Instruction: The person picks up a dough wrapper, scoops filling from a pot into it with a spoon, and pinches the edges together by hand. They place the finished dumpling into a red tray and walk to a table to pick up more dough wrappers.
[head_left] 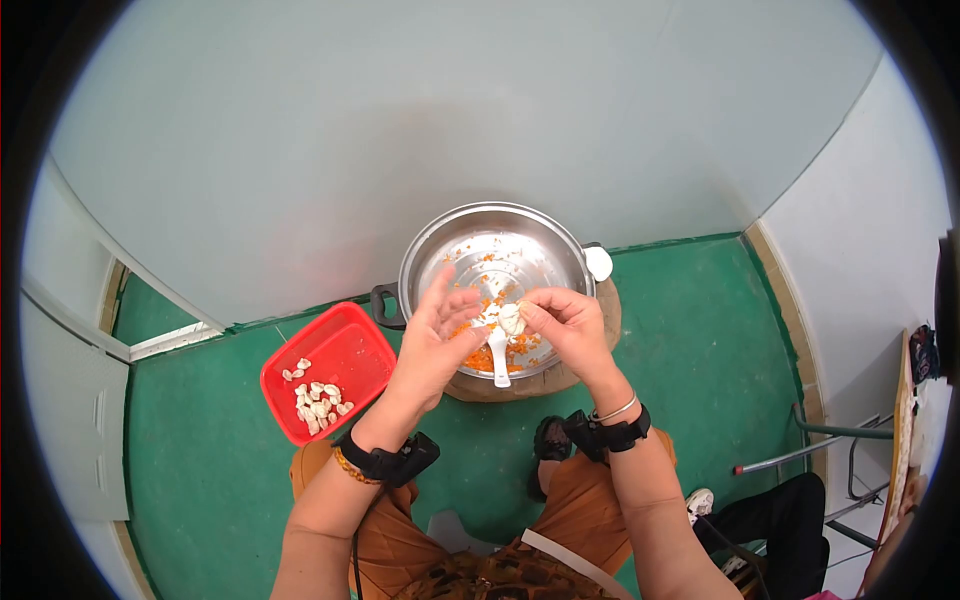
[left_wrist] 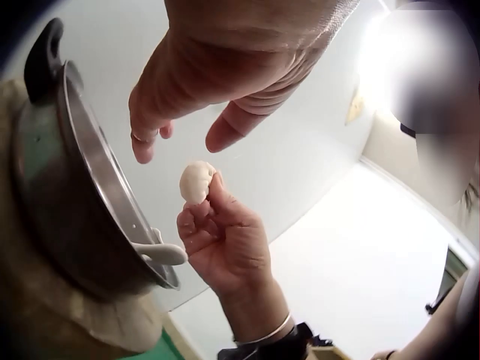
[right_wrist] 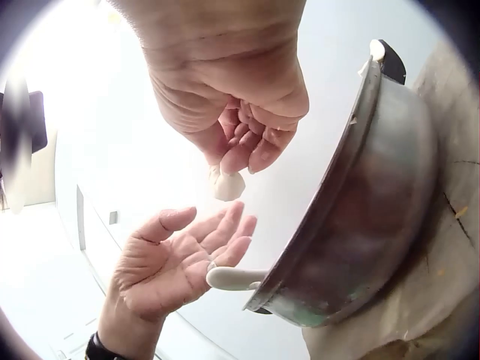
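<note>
My right hand (head_left: 570,328) pinches a small pleated dumpling (head_left: 511,319) by its edge between thumb and fingertips, above the near part of a steel pot (head_left: 418,252). In the left wrist view the dumpling (left_wrist: 196,182) looks plump and whitish. Beside it, my left hand (head_left: 437,335) is open, palm turned toward the dumpling, fingers apart and holding nothing. A white spoon (head_left: 499,358) leans in the pot, its handle reaching over the near rim. Bits of orange filling (head_left: 483,358) lie scattered on the pot's bottom and near side.
Left of the pot, a red basin (head_left: 358,345) on the green floor (head_left: 200,430) contains several dumplings (head_left: 318,405). The pot stands on a round wooden block (head_left: 610,320). A white lump (head_left: 598,263) sits at the pot's right handle. Another person's dark-clothed leg (head_left: 780,525) shows at right.
</note>
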